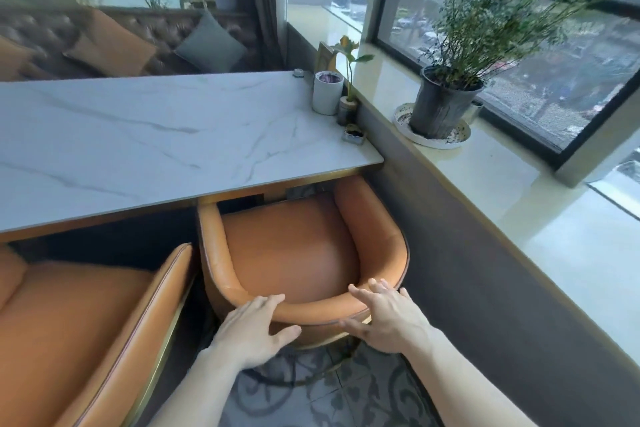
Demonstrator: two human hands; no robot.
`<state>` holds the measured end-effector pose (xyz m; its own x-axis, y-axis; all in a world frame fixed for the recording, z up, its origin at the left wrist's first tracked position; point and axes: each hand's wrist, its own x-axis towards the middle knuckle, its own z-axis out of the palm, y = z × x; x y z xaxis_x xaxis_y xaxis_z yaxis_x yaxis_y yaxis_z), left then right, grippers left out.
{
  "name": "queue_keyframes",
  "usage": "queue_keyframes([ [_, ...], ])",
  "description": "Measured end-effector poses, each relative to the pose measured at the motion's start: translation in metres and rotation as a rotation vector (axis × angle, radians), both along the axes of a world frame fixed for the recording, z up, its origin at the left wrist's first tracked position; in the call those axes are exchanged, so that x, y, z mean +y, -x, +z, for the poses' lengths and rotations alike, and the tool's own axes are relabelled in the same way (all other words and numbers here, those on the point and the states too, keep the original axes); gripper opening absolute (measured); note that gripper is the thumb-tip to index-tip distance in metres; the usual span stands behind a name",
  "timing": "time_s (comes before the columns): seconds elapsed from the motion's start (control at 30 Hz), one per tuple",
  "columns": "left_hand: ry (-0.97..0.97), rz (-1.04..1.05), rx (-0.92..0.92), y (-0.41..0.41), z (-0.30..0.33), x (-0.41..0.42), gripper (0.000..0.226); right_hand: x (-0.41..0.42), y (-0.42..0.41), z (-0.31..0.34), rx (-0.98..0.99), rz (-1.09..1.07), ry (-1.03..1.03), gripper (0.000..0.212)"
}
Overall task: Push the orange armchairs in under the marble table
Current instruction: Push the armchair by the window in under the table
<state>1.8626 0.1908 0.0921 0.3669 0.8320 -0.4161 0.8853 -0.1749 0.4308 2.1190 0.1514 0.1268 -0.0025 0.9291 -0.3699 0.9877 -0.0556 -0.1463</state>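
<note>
Presently, head view, items as we log them.

Item: right-hand orange armchair (pixel 298 246), tub-shaped, smooth leather-look upholstery with a padded curved back and piped edge; its arm fronts reach just under the edge of the marble tabletop (pixel 145 135), while seat and back stand out from it. We judge it fairly heavy but stiff, its covering somewhat slick; the top of the backrest is the sensible place to push, palms spread either side of centre.

Item: our left hand (pixel 254 329), fingers spread and loosely open, fingertips laid on the back's top rim, thumb below against the outer shell; it clasps nothing.

Item: our right hand (pixel 384 317), likewise open and flat, fingers over the rim, thumb on the outer back; pressing, not gripping.

Item: second orange armchair (pixel 86 322), to the left, just beside the first, farther out from the tabletop.

Item: tabletop, white with grey veining, polished, thin slab with a brass-toned edge beneath.

Item: floor (pixel 311 395), patterned tile; we expect some drag.

Item: potted plant (pixel 445 100) on the windowsill, well apart.
</note>
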Motion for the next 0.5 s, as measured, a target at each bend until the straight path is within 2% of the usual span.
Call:
queue_keyframes([
  [0.2, -0.156, -0.044, 0.018, 0.049, 0.041, -0.047, 0.082, -0.059, 0.056, 0.025, 0.044, -0.029, -0.089, 0.082],
  [0.5, -0.185, -0.018, 0.034, 0.13, 0.064, -0.144, 0.082, -0.153, 0.127, 0.036, 0.123, -0.081, -0.106, 0.084],
])
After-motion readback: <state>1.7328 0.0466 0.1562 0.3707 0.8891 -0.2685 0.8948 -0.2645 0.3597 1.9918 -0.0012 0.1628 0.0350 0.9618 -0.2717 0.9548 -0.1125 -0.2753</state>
